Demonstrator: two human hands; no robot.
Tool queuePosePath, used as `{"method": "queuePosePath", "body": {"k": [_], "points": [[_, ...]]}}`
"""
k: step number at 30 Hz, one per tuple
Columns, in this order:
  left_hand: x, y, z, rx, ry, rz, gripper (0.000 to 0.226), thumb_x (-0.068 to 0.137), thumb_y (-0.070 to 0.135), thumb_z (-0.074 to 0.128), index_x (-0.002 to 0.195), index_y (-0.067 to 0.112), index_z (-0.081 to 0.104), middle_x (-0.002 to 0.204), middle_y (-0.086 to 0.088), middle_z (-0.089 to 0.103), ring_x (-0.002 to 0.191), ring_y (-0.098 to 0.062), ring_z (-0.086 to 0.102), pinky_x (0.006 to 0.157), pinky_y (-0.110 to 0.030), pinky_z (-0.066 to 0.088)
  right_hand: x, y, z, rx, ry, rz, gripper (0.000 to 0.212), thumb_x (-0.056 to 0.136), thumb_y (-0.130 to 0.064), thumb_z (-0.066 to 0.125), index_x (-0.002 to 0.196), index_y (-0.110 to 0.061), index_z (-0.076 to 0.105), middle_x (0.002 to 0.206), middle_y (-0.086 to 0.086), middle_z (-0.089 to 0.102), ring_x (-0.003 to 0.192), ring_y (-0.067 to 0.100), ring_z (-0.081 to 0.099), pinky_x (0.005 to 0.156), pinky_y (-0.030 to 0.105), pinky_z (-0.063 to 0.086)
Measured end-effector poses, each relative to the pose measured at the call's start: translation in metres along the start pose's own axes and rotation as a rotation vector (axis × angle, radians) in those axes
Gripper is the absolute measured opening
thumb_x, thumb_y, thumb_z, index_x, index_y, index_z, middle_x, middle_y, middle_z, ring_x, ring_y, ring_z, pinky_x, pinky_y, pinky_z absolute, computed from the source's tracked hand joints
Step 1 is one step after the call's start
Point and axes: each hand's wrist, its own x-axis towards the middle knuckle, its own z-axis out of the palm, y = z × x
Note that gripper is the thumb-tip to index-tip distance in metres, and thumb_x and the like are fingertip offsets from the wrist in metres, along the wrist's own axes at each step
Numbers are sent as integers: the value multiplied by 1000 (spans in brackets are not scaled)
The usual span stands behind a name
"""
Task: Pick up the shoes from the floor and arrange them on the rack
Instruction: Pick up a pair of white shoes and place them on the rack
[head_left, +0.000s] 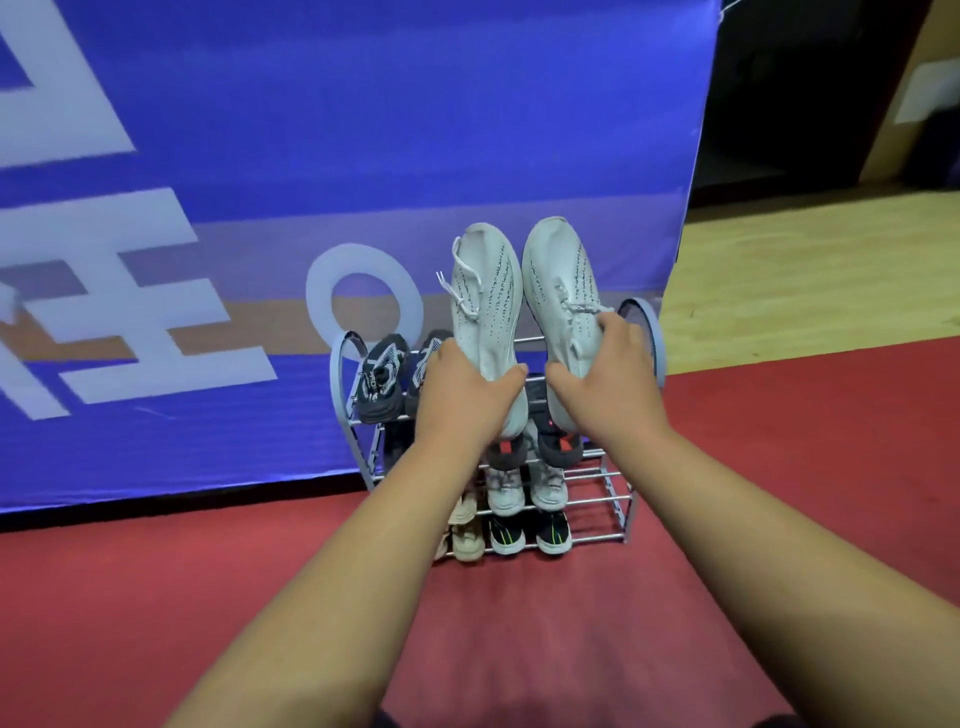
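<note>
Two white knit sneakers point toes-up over the top of a grey metal shoe rack (618, 501). My left hand (462, 395) grips the left white sneaker (485, 306) around its heel end. My right hand (608, 384) grips the right white sneaker (561, 291) the same way. A dark grey pair (382, 382) lies on the top shelf's left side. Lower shelves hold a dark pair with red tabs (558, 447), a white pair (506, 491), a beige pair (467, 540) and a black pair with green stripes (553, 532).
The rack stands on red carpet (779, 467) against a big blue banner (363, 130) with pale lettering. Wooden floor (805, 280) lies beyond the carpet on the right, with a dark opening behind it.
</note>
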Motion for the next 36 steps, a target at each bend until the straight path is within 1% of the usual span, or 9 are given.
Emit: {"method": "queuePosePath", "body": {"k": [3, 5, 9, 14, 19, 23, 27, 31, 36], "points": [[34, -5, 19, 35, -9, -58, 75, 61, 73, 66, 113, 19, 63, 103, 2, 67, 89, -22, 68, 76, -39, 59, 34, 14, 30, -76, -73, 53, 80, 80, -42, 73, 145, -8, 43, 136, 15, 49, 128, 39, 47, 107, 49, 44], [54, -12, 32, 79, -52, -82, 70, 65, 66, 69, 114, 16, 63, 103, 0, 67, 85, -22, 64, 71, -34, 53, 55, 26, 50, -146, -105, 70, 73, 82, -42, 71, 139, -4, 46, 132, 18, 50, 125, 41, 48, 103, 49, 45], [94, -37, 58, 134, -68, -160, 55, 70, 53, 72, 106, 13, 62, 93, -1, 66, 77, -25, 61, 62, -30, 43, 88, 46, 86, -250, -193, 156, 64, 87, -46, 71, 131, -4, 51, 130, 15, 49, 121, 38, 50, 85, 44, 45], [127, -56, 95, 212, -97, -170, 43, 81, 51, 74, 95, 12, 59, 74, 4, 52, 69, -24, 54, 51, -27, 31, 118, 66, 126, -327, -252, 183, 67, 86, -49, 71, 132, -5, 52, 133, 15, 49, 122, 39, 51, 87, 44, 47], [155, -64, 126, 339, -128, -138, 35, 85, 46, 70, 91, 12, 61, 96, -8, 68, 80, -29, 62, 63, -32, 44, 140, 66, 147, -383, -279, 224, 66, 84, -49, 69, 135, -11, 52, 135, 14, 50, 123, 39, 50, 90, 45, 48], [167, -75, 138, 454, -160, -145, 48, 86, 53, 71, 111, 12, 67, 112, -11, 68, 98, -32, 67, 69, -35, 48, 145, 69, 161, -423, -312, 261, 68, 84, -52, 70, 139, -17, 52, 135, 14, 50, 124, 39, 50, 89, 44, 46], [167, -81, 145, 536, -200, -152, 61, 82, 57, 75, 124, 14, 66, 124, -15, 62, 106, -33, 65, 72, -37, 46, 136, 78, 171, -439, -325, 283, 64, 86, -50, 67, 139, -17, 54, 138, 13, 47, 126, 39, 46, 96, 46, 44], [166, -81, 146, 556, -211, -153, 54, 81, 45, 72, 122, 11, 67, 122, -17, 60, 107, -37, 63, 71, -40, 48, 140, 76, 172, -413, -293, 284, 61, 84, -47, 68, 136, -18, 56, 135, 13, 48, 125, 40, 47, 100, 49, 45], [166, -82, 147, 520, -186, -133, 45, 82, 43, 70, 113, 10, 67, 116, -15, 64, 101, -34, 65, 69, -37, 46, 146, 81, 179, -434, -297, 285, 62, 84, -49, 68, 137, -20, 56, 136, 13, 48, 125, 40, 46, 103, 50, 46]]}}
